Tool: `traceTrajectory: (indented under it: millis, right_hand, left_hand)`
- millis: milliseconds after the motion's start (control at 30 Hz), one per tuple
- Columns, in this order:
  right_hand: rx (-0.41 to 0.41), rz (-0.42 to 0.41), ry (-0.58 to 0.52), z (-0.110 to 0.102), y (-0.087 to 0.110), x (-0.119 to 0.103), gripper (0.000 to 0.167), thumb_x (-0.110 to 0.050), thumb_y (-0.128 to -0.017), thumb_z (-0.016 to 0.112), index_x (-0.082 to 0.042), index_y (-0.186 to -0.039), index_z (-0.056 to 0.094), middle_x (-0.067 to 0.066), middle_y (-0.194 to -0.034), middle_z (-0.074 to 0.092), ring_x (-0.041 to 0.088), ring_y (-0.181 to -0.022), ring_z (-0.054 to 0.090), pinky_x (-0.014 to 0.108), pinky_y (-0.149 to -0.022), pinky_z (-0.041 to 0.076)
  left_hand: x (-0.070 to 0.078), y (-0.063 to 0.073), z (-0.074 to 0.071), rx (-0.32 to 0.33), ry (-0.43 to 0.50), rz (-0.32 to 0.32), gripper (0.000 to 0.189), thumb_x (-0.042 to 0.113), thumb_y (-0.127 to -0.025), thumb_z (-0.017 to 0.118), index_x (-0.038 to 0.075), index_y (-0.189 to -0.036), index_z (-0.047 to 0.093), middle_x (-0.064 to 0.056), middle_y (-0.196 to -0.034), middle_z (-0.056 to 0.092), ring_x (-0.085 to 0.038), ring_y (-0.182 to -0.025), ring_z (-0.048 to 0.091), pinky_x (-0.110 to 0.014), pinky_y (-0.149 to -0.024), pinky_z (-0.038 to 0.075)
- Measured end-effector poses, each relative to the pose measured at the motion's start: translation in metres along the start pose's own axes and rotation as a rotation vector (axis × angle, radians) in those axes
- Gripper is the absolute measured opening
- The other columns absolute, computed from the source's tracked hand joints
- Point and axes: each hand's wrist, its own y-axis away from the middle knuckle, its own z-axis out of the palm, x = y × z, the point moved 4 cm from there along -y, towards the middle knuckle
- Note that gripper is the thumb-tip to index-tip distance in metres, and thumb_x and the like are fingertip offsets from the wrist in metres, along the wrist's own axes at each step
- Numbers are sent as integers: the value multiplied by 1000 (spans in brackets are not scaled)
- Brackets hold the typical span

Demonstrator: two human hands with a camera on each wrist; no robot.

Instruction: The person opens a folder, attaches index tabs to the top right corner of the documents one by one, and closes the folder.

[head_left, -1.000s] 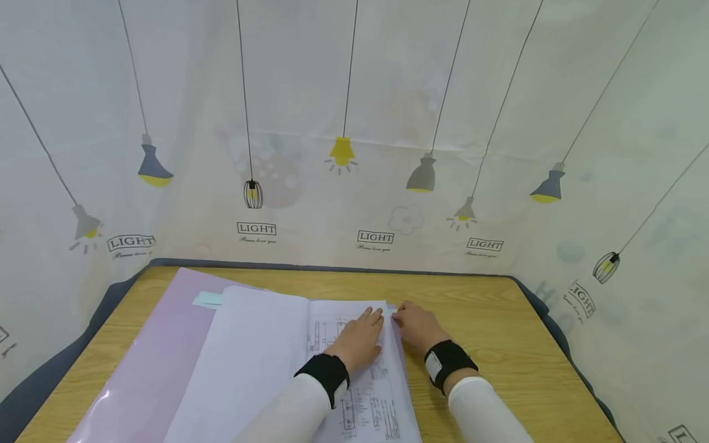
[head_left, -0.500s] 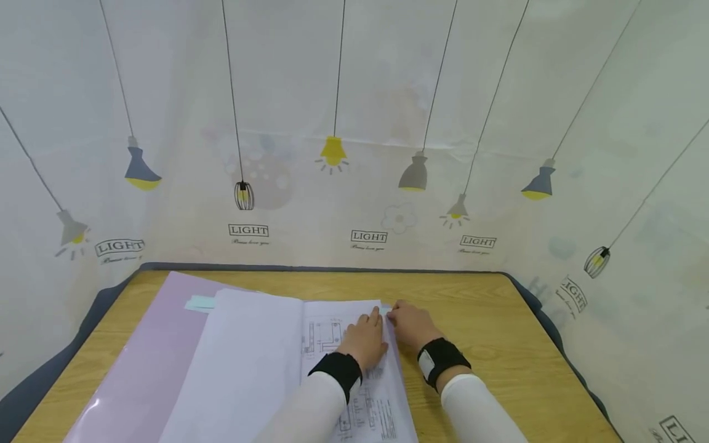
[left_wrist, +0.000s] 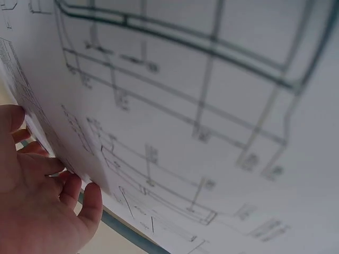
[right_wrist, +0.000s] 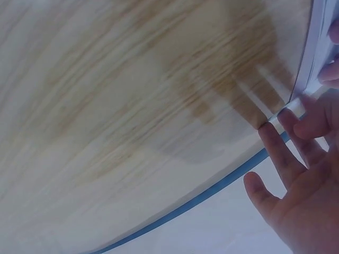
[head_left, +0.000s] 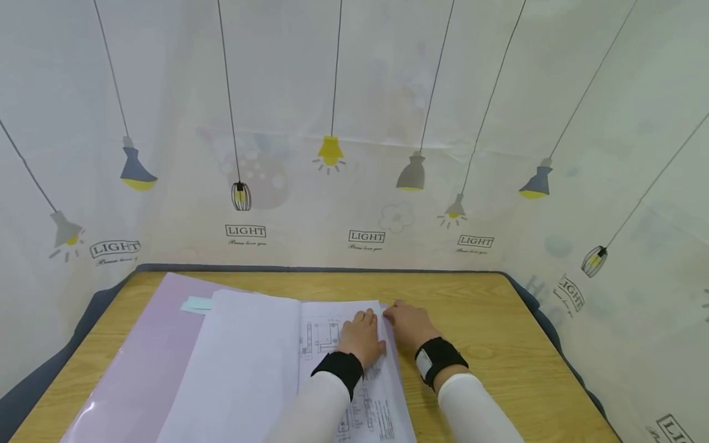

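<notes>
An open booklet of white pages lies on the table in the head view, its right page printed with line drawings. A lilac plastic cover spreads out under it to the left. My left hand rests on the right page near its top corner, fingers extended. Close beside it, my right hand pinches a small pale blue sticky tab at the page's top right edge; the fingertips mostly hide the tab. Other pale blue tabs stick out past the left page.
The wooden table has a dark grey edge. Behind it and at both sides hangs a pale sheet printed with lamps. Black bands circle both wrists.
The left hand has slid slightly rightward over the page, nearer the right hand. The right hand stays at the page edge. The whole head view has shifted a little.
</notes>
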Motion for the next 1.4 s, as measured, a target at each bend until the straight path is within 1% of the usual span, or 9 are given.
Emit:
traceTrajectory:
  millis: [133,267,433,533,733,833,1067,1267,1400]
  right_hand:
    - [4,-19,29,-1,0,-3,33,-8,-93,54,-21,-121,65,8,-115,63,30,-102,62,56,-82,48]
    - [-12,2,36,-1,1,-3,31,-10,-92,56,-18,-120,66,8,-115,62,30,-103,62,57,-82,48]
    - [-36,92,81,-2,2,6,26,-13,-93,56,-10,-116,67,8,-120,61,33,-107,59,57,-91,43]
    - [-44,141,99,-2,4,15,27,-12,-92,55,-10,-115,67,9,-124,59,35,-111,57,57,-94,39]
    - [-41,129,64,-1,3,16,25,-10,-91,57,-11,-113,69,9,-119,60,35,-105,60,57,-92,41]
    - [-54,133,59,-1,3,15,24,-10,-91,57,-10,-112,69,10,-119,59,36,-104,60,58,-92,42]
    - [-59,113,71,-2,4,16,23,-9,-91,55,-9,-109,70,10,-113,59,33,-96,62,51,-81,50]
    - [-70,110,32,-2,4,19,26,-7,-90,54,-8,-112,69,10,-110,58,30,-93,62,49,-76,51]
    - [-77,118,35,1,1,19,28,-7,-89,54,-8,-113,68,11,-113,58,29,-93,62,49,-77,50]
  left_hand:
    - [1,3,-6,15,24,-18,66,49,-88,57,8,-138,47,-5,-144,44,-20,-129,41,-42,-95,44]
    - [3,5,-10,15,21,-33,65,49,-87,58,9,-137,49,-4,-144,44,-19,-129,42,-41,-96,44]
    - [2,7,-9,15,-2,-40,65,51,-88,56,10,-138,48,-3,-145,44,-18,-130,42,-40,-97,43]
    - [2,7,-10,16,-14,-36,64,50,-89,55,10,-138,48,-3,-145,44,-18,-130,41,-40,-97,43]
    - [0,5,-2,24,-9,-19,65,50,-90,54,9,-140,45,-4,-147,41,-19,-131,40,-39,-98,43]
    - [0,7,0,-8,19,16,65,46,-91,54,6,-141,43,-6,-149,39,-21,-134,38,-38,-101,42]
    - [-1,34,-15,-130,262,76,69,32,-89,63,1,-144,35,-13,-153,29,-27,-139,32,-37,-110,32]
    - [-11,70,-34,-188,317,82,71,35,-85,67,3,-142,39,-14,-149,36,-30,-136,37,-43,-109,33]
    - [-29,89,-48,-162,312,43,69,40,-84,68,6,-139,44,-14,-146,40,-33,-132,42,-49,-100,41]
